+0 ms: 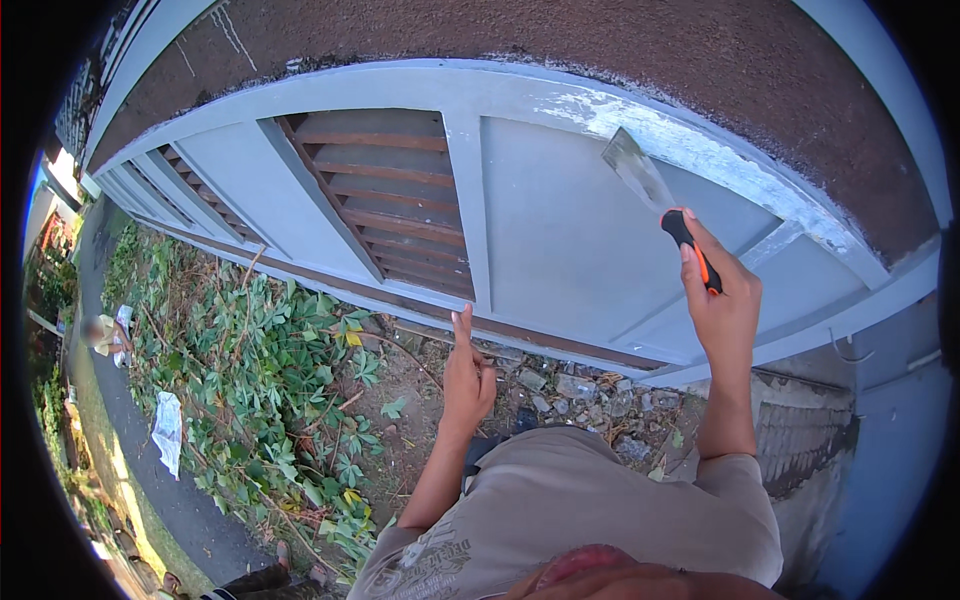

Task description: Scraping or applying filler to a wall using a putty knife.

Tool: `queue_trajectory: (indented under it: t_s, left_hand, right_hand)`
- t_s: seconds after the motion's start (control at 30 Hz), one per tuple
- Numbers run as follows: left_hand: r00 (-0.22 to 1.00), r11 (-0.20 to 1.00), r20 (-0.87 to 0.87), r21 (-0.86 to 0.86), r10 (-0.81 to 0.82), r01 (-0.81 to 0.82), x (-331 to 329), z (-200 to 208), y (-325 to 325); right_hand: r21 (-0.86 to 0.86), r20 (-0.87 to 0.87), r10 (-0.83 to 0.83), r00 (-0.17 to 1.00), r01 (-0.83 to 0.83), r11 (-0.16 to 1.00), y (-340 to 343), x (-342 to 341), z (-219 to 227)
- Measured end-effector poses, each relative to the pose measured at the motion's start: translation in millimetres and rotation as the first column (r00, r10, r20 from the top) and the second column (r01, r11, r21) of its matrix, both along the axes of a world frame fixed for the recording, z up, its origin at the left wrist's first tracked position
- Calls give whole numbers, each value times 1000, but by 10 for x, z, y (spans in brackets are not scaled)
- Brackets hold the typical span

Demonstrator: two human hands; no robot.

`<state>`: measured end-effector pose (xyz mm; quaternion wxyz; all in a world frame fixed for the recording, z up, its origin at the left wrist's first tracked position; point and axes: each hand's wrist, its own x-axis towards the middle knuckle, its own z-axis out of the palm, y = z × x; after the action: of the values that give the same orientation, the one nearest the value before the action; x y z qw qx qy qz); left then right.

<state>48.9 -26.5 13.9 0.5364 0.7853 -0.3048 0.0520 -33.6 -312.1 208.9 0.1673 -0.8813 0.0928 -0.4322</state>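
My right hand (727,300) is closed around the black and orange handle of a paint scraper (642,172). Its wide metal blade points up and left, with the tip near the top rail (690,140) of a pale blue-grey wooden frame. White, patchy, worn paint shows along that rail. Below the rail lies a smooth flat panel (560,215) of the same pale colour. My left hand (467,385) holds nothing that shows; some fingers stretch up toward the frame's lower edge, beside the slatted opening (395,190). Whether its fingertips touch the frame I cannot tell.
A rough brown wall (640,45) rises above the frame. Broken stones (585,388) and leafy cut branches (265,370) cover the ground below. Farther left, a person (105,335) is beside a paved path (150,430) with a white sheet (167,432) near it.
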Motion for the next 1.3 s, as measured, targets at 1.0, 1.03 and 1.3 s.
queue_trajectory:
  t_s: [1.0,1.03,1.3]
  left_hand:
    - [980,979,1,40,-200,200,168,82,-328]
    - [985,984,3,29,-173,173,177,51,-344]
    - [992,996,-82,17,-90,92,-19,-256,-71]
  right_hand:
    - [5,-46,-174,984,175,985,124,-88,230]
    - [1,-64,-169,983,170,985,121,24,271]
    - [9,62,-56,997,55,998,13,23,68]
